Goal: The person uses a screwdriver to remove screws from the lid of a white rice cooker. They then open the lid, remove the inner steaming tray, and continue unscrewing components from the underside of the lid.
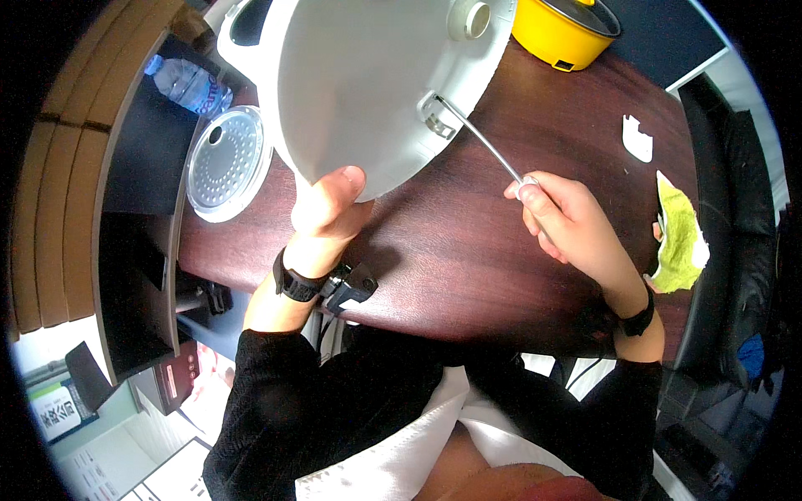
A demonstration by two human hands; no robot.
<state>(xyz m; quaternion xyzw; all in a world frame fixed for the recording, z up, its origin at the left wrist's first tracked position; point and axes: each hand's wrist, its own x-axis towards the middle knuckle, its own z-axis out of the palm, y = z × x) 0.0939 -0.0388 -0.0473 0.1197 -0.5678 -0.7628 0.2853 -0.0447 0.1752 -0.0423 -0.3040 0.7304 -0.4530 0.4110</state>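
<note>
A large, hollow white plastic housing (359,92) with a handle at its left is tipped up over the table, its inside facing me. My left hand (330,200) grips its lower rim, thumb inside. In my right hand (568,217) is a screwdriver (480,138), its handle mostly hidden by closed fingers. The long metal shaft slants up to the left. Its tip meets a small bracket-like fitting (437,117) on the housing's inner wall; whether it sits in a screw I cannot tell. Higher on that wall is a round, short tube (470,20).
On the dark wooden table (468,267) lie a perforated translucent disc (230,163), a white torn piece (637,139) and a yellow-green cloth (681,238). A yellow pot (560,37) stands at the far right, a water bottle (190,85) at the far left. A black couch (727,192) adjoins the right side.
</note>
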